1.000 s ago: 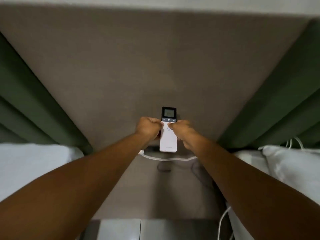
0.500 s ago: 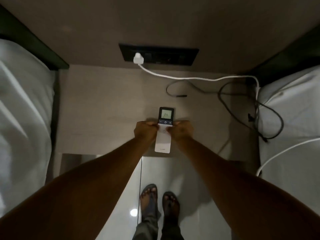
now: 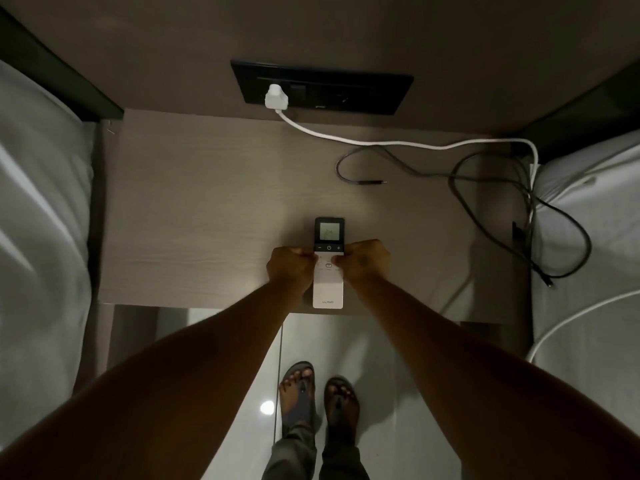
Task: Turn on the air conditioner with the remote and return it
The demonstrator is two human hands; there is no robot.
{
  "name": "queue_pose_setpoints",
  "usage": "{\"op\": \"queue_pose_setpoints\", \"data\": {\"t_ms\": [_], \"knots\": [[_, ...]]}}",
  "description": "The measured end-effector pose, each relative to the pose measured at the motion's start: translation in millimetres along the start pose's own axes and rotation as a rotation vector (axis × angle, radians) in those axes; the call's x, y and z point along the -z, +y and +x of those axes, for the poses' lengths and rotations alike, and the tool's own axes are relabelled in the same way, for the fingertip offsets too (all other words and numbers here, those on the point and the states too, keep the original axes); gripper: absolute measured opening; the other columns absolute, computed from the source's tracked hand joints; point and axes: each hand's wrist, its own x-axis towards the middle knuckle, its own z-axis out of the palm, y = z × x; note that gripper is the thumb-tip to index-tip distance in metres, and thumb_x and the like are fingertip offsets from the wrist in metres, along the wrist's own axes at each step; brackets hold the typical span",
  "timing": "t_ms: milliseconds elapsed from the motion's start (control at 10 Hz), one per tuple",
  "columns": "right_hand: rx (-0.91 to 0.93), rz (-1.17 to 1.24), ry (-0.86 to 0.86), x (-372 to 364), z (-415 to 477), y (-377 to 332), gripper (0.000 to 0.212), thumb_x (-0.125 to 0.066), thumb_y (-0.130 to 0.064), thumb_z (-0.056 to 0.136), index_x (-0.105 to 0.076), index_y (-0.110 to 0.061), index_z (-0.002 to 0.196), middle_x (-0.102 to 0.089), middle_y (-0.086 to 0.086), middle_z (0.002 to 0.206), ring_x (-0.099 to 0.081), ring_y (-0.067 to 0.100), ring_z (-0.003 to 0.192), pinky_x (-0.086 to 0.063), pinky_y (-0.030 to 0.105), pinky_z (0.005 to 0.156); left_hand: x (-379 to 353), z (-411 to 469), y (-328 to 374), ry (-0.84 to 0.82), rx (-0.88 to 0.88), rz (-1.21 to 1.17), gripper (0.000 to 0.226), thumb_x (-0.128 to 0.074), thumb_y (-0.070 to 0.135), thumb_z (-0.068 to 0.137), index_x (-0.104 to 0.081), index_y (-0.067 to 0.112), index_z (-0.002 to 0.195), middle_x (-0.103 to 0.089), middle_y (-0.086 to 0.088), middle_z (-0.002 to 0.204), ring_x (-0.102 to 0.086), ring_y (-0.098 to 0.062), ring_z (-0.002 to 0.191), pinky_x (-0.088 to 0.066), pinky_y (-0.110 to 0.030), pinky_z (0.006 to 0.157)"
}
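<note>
Holding the remote (image 3: 328, 263) between both hands, the person has it flat over the near edge of the bedside table (image 3: 207, 216), screen end pointing away toward the wall and its lower end about level with the table's front lip. The left hand (image 3: 291, 268) pinches the left edge, the right hand (image 3: 364, 261) the right edge, fingers of both curled narrow and closed on the body just below the power button; the display reads lit, though the digits are too blurred to make out. By my read this is the return step, and whether the remote already rests on the wood or hangs just above it I cannot tell. To do it well: lower it level, slide it a touch further in so no part overhangs the edge, then let both sides go together so it does not tip. Around it, a grey cable (image 3: 346, 168) loops with its loose plug end behind, a white charger (image 3: 276, 97) sits in the black socket panel (image 3: 363, 91), its white cord (image 3: 381, 142) running right, and dark cables (image 3: 540, 216) tangle by the right-hand bed (image 3: 588, 237). None lies under the remote; the nearby surface is bare.
</note>
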Motion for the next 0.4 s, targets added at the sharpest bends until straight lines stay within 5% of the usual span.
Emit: {"op": "queue_pose_setpoints", "data": {"t_ms": [200,400], "knots": [[0.012,0.026,-0.012,-3.0,3.2,6.8,0.025,-0.077,-0.019,0.081,-0.074,-0.009,0.104,-0.074,0.013,0.110,-0.072,0.026,0.092,-0.052,0.025,0.066,-2.9,0.8,-5.3,0.029,-0.073,0.027,0.013,-0.069,0.018,0.089,-0.074,0.012,0.099,-0.074,-0.016,0.108,-0.071,-0.036,0.092,-0.061,-0.047,0.079],[0.076,0.017,-0.037,-2.8,-9.2,6.9,0.030,-0.074,-0.023,0.084,-0.071,-0.011,0.112,-0.073,0.012,0.114,-0.070,0.027,0.100,-0.054,0.028,0.078,-0.3,-11.1,-7.4,0.066,-0.111,0.102,0.017,-0.061,0.023,0.094,-0.073,0.011,0.099,-0.074,-0.014,0.105,-0.071,-0.033,0.091,-0.059,-0.035,0.074]]}}
